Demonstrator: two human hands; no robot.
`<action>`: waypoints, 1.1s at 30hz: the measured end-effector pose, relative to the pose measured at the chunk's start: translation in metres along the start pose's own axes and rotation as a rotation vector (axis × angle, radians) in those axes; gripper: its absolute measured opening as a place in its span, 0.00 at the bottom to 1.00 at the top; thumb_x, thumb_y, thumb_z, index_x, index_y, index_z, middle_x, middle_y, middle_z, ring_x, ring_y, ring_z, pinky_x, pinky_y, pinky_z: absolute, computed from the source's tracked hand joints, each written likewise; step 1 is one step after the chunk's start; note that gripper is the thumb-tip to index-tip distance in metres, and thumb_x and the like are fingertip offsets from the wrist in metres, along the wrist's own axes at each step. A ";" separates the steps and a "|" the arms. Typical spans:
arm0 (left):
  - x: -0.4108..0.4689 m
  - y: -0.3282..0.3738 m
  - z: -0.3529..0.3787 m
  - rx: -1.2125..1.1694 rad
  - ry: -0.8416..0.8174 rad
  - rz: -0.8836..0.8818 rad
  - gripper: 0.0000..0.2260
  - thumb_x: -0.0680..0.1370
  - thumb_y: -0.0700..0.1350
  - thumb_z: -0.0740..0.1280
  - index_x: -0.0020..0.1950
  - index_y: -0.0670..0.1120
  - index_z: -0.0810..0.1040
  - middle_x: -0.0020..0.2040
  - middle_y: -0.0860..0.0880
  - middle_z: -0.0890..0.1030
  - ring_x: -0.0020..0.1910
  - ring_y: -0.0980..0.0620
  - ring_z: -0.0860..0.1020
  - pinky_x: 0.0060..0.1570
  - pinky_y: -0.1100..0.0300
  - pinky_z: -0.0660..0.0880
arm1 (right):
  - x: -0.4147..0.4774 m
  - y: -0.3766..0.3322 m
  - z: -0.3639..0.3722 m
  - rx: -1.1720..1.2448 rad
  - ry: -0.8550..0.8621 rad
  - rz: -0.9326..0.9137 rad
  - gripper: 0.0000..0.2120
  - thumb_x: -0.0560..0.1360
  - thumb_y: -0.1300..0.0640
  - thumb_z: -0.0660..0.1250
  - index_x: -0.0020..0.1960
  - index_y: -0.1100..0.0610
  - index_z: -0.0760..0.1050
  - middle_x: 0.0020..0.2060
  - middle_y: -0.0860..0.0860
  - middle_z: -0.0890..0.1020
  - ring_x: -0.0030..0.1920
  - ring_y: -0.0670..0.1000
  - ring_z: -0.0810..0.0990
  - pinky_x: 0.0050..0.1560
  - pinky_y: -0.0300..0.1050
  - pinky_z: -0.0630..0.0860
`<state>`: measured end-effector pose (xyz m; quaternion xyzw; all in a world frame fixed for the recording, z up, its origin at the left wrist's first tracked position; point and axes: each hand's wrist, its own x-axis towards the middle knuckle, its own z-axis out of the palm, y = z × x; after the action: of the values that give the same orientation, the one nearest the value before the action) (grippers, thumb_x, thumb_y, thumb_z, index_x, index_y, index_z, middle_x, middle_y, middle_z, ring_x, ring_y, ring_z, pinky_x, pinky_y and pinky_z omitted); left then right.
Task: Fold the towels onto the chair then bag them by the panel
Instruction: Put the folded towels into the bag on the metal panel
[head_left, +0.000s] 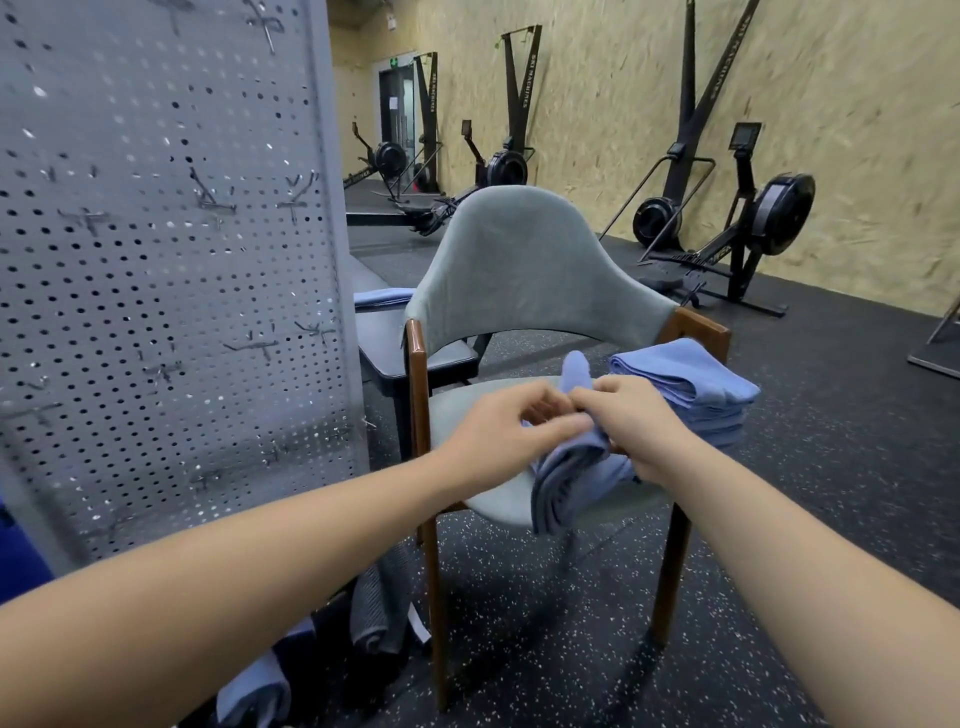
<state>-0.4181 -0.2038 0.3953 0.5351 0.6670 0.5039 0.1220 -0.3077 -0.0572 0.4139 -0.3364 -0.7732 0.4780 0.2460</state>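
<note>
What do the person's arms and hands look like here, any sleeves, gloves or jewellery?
The left forearm and right forearm are bare to the picture's edge; no sleeve shows. The left hand and right hand wear no gloves, and no watch, bracelet or ring is visible.

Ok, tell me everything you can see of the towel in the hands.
The towel is blue, soft-looking cloth, folded into several layers. It lies on the chair seat, its layered end drooping over the front edge, while a rounded tip stands up between the hands. The left hand and right hand both pinch it near the top. A stack of folded blue towels sits to its right.
</note>
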 end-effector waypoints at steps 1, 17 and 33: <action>-0.003 -0.002 -0.010 -0.032 0.040 -0.039 0.08 0.82 0.53 0.73 0.51 0.49 0.85 0.46 0.53 0.87 0.47 0.54 0.83 0.53 0.56 0.78 | -0.005 -0.004 0.003 -0.070 -0.030 -0.058 0.09 0.75 0.57 0.72 0.39 0.58 0.75 0.30 0.49 0.73 0.35 0.49 0.70 0.34 0.42 0.69; -0.114 -0.068 -0.164 -0.236 0.164 -0.327 0.08 0.82 0.52 0.75 0.50 0.48 0.83 0.46 0.51 0.83 0.49 0.55 0.78 0.57 0.54 0.74 | -0.065 -0.049 0.151 -0.290 -0.456 -0.426 0.16 0.79 0.50 0.74 0.38 0.53 0.73 0.28 0.42 0.71 0.29 0.42 0.67 0.32 0.38 0.64; -0.320 -0.246 -0.213 -0.165 0.213 -0.851 0.06 0.81 0.49 0.75 0.47 0.49 0.87 0.42 0.52 0.85 0.42 0.55 0.77 0.48 0.54 0.72 | -0.141 0.053 0.406 -0.407 -0.743 -0.269 0.20 0.80 0.43 0.71 0.37 0.51 0.68 0.34 0.47 0.76 0.36 0.48 0.73 0.32 0.41 0.63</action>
<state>-0.5856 -0.5670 0.1762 0.1466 0.7942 0.5125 0.2915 -0.4857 -0.3802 0.1866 -0.0798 -0.9244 0.3682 -0.0596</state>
